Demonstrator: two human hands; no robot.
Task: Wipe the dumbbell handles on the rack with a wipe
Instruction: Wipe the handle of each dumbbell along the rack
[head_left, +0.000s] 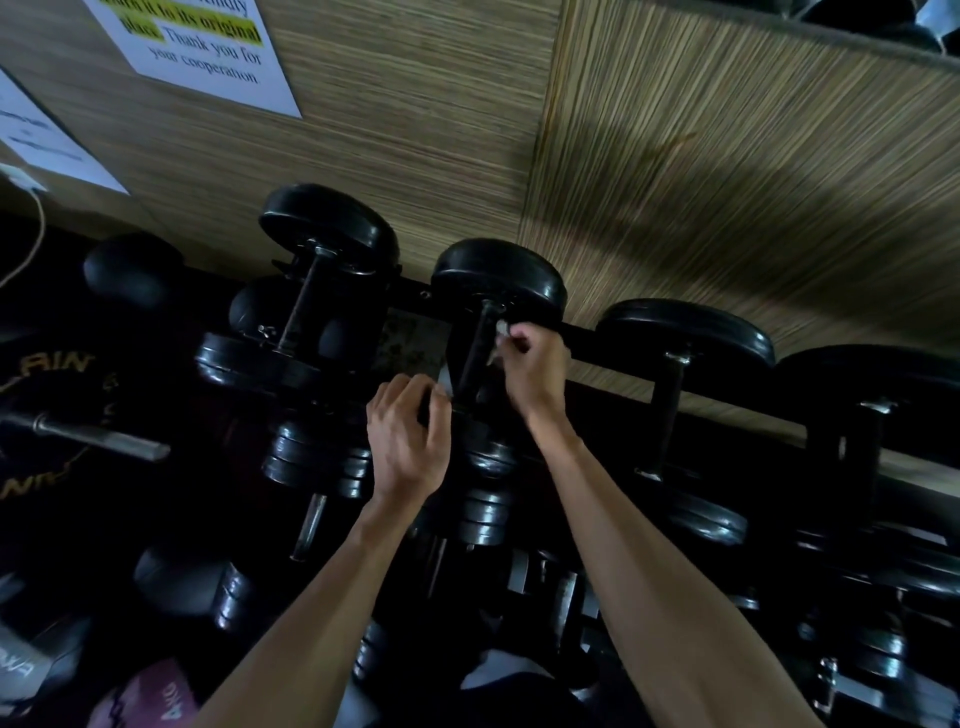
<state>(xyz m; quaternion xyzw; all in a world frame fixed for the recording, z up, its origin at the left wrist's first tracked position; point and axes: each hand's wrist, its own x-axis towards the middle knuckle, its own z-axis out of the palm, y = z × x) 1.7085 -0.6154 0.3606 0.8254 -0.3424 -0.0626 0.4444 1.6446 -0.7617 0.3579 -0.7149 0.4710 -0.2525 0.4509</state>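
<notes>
A black dumbbell (485, 338) with thick round rubber heads lies across the top tier of the dark metal rack (613, 343), its far head against the wood-grain wall. Its dark handle (475, 353) runs toward the viewer. A small crumpled white wipe (500, 338) sits against the handle's far end, just below the head.
</notes>
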